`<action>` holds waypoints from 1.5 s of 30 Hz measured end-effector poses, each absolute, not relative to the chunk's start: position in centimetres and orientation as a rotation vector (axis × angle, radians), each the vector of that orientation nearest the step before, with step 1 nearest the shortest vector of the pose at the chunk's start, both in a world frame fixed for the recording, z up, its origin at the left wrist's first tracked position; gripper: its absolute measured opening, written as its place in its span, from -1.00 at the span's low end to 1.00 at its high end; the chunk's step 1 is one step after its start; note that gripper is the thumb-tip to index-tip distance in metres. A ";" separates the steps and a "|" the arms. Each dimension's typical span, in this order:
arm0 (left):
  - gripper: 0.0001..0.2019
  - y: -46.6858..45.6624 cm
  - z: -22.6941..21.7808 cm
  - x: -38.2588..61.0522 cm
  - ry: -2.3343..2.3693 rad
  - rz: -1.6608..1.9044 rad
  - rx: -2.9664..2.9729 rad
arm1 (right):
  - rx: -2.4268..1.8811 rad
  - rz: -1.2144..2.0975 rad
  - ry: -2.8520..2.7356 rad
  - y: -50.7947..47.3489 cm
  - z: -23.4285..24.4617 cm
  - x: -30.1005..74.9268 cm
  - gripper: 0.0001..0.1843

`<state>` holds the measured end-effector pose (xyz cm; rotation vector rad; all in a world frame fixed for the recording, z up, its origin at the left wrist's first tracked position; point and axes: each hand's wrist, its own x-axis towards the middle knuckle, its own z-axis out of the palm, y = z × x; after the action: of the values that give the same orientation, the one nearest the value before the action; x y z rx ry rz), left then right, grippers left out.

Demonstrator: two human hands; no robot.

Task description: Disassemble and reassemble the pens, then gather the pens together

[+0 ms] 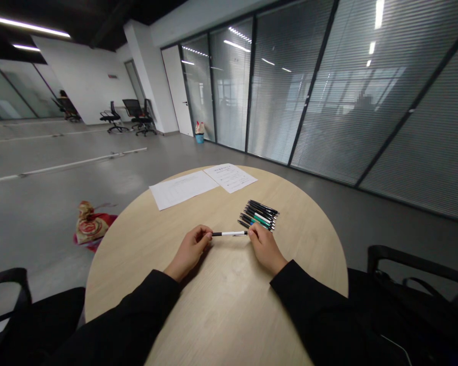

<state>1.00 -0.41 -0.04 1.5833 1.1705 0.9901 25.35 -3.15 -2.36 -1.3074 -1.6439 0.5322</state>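
Note:
A white pen (229, 234) with a dark grip section and a clip is stretched level between my two hands, just above the round wooden table (229, 305). My left hand (191, 249) pinches its dark end between thumb and fingers. At the clip end, the fingertips of my right hand (265, 247) are closed on the same pen. Right behind my right hand lies a row of pens (259, 213), mostly black, with a green one and a white one among them. My right hand covers the near edge of that row.
Two printed paper sheets (185, 188) lie at the table's far side. Black armchairs flank the table, one at the left (34, 305) and one at the right (412, 295). A red and beige bag (93, 223) sits on the floor left of the table.

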 end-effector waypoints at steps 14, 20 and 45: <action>-0.71 -0.5 0.1 1.1 1.149 1.001 1.580 | -1.285 0.559 -1.654 -3.1 -2.6 25.4 -0.74; -0.71 -0.4 0.1 1.1 1.148 0.995 1.579 | -1.286 0.560 -1.659 -3.1 -2.7 25.4 -0.69; -0.71 -0.5 0.3 1.1 1.159 0.997 1.561 | -1.263 0.689 -1.658 -3.4 -2.3 25.2 -0.57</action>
<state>1.14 -0.54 0.26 1.5613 1.1595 0.9970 25.19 -3.41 -2.25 -1.2628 -1.6578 0.6895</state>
